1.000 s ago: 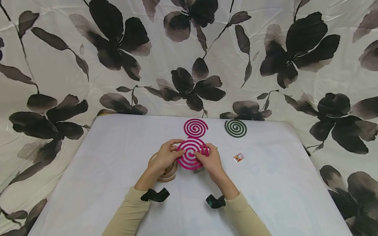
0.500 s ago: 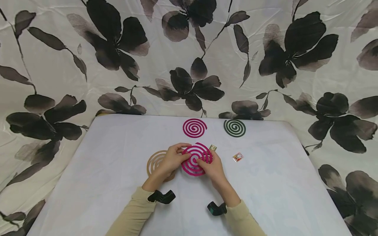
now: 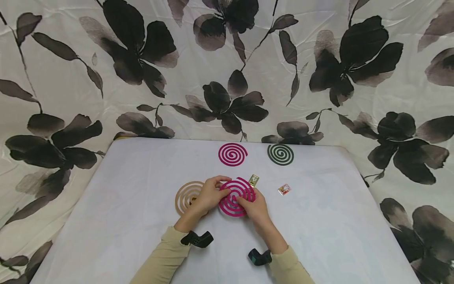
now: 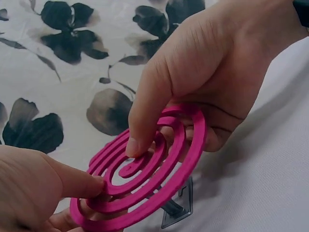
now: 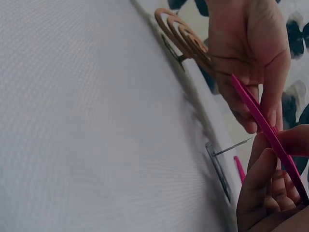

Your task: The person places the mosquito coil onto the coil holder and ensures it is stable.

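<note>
Both hands pinch the rim and inner rings of a pink mosquito coil (image 3: 237, 213), raised above the table. My left hand (image 3: 211, 194) has its thumb on the coil's left side; the thumb of my right hand (image 3: 258, 209) lies near the spiral's centre. Below the coil, a small metal coil stand (image 5: 219, 169) with an upright prong sits on the cloth. In the right wrist view the coil appears edge-on, apart from the prong's tip. A tan mosquito coil (image 3: 182, 197) rests on another stand left of my left hand, which partly hides it.
Farther back lie another pink coil (image 3: 232, 154) and a dark green coil (image 3: 280, 154). A small gold packet (image 3: 253, 180) is just beyond my right hand, and a red-orange packet (image 3: 284, 189) lies to its right. A floral cloth (image 3: 227, 98) hangs behind the white-covered table (image 3: 117, 221).
Both hands have brought the held pink coil nearer the body, away from the far pink coil. The gold packet and more of the tan coil have come into view.
</note>
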Motion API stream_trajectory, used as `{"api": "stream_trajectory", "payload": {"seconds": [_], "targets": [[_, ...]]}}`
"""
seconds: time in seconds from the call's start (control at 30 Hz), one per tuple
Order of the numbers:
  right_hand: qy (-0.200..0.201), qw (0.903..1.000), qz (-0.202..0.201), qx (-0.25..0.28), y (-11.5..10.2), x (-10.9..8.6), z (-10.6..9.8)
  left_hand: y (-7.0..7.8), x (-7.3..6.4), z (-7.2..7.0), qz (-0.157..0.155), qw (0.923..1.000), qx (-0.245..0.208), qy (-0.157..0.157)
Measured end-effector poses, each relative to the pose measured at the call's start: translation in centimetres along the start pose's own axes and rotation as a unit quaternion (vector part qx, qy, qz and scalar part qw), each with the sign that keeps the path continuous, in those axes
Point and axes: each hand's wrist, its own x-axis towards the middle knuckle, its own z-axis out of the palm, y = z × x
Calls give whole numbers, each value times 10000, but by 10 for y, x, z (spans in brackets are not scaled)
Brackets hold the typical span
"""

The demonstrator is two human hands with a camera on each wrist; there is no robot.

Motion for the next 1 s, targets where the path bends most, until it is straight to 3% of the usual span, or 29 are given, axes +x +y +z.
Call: {"api": "stream_trajectory", "payload": {"seconds": [0.23, 0.5, 1.0], "targets": [[14, 10000, -60, -35, 7, 2, 3, 3, -3, 1, -113, 9998, 180, -33], [66, 9999, -59, -62, 11, 4, 5, -5, 0, 4, -271, 9978, 592, -88], [52, 9997, -53, -249, 9, 3, 5, -11, 1, 7, -182, 9978, 630, -6]]}}
